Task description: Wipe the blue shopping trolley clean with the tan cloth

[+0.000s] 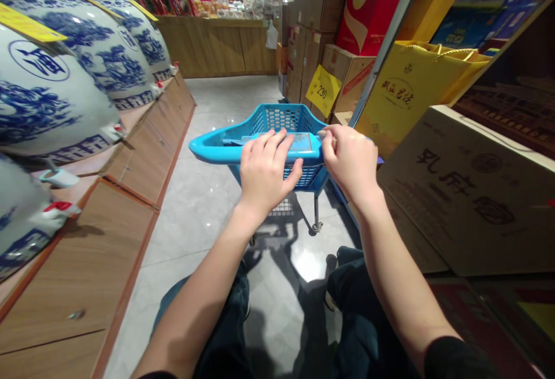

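A blue plastic shopping cart [281,118] stands in the aisle right in front of me, its handle bar [212,148] toward me. My left hand [265,172] is wrapped over the middle of the handle, fingers curled on its top. My right hand [352,162] is closed on the right end of the handle, thumb and fingers pinched together there. Under the cart I see its metal leg and wheel [317,225] on the glossy grey floor. My dark trousers show at the bottom.
Large blue-and-white ceramic jars [47,95] with taps sit on wooden cabinets [130,194] along the left. On the right are cardboard boxes [468,194], a yellow gift bag [407,92], red cartons and a yellow price sign [323,89]. A wooden counter [217,46] closes the aisle's far end.
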The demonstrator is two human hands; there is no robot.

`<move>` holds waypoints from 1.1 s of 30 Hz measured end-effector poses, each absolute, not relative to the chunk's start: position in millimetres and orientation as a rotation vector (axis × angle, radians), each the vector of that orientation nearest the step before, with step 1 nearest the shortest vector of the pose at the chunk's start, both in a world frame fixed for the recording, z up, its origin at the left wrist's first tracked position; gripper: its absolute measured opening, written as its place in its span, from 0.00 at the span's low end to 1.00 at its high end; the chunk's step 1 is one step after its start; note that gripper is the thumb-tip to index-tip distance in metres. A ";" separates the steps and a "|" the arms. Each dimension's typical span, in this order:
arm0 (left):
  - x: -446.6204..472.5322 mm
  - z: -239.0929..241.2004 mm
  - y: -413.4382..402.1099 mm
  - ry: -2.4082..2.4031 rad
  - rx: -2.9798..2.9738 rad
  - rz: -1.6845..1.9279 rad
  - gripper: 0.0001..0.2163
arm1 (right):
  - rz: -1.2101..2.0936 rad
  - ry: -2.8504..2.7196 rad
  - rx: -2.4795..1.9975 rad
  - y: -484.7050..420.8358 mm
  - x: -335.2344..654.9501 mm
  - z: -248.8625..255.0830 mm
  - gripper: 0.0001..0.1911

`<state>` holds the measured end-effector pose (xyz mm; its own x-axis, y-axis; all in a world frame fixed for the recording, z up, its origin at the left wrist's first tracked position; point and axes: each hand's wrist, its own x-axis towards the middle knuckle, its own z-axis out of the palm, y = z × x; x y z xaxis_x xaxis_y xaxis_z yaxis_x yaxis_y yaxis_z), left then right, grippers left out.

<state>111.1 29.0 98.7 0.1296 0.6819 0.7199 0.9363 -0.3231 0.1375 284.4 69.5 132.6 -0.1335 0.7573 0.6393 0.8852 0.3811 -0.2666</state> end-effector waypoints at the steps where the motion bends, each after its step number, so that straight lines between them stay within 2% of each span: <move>1: 111.8 98.2 28.5 -1.569 -2.057 -1.016 0.22 | -0.266 -1.942 -1.376 66.0 275.4 130.8 0.18; 5: 108.8 97.1 26.9 -1.570 -2.047 -1.010 0.22 | -0.327 -2.019 -1.233 57.7 254.3 126.4 0.21; 9: 103.0 98.0 25.8 -1.565 -2.052 -0.980 0.22 | -0.202 -2.091 -1.129 66.4 269.4 131.0 0.21; 15: 106.0 98.9 25.1 -1.568 -2.072 -0.962 0.22 | -0.103 -2.070 -1.331 70.1 281.6 140.5 0.18; 22: 104.4 98.5 24.9 -1.570 -2.041 -0.974 0.22 | -0.145 -2.102 -1.119 63.1 265.4 135.6 0.19; 28: 104.0 98.2 24.8 -1.561 -2.070 -0.963 0.23 | -0.113 -1.984 -1.275 73.4 275.1 135.9 0.17; 33: 102.4 96.2 24.8 -1.561 -2.042 -0.985 0.22 | -0.134 -2.011 -1.047 70.4 266.2 129.7 0.16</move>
<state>102.4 24.8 96.2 0.1342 0.6741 0.7264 0.9457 -0.3061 0.1093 266.2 70.4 129.7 -0.2954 0.6259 0.7218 0.7162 0.6451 -0.2662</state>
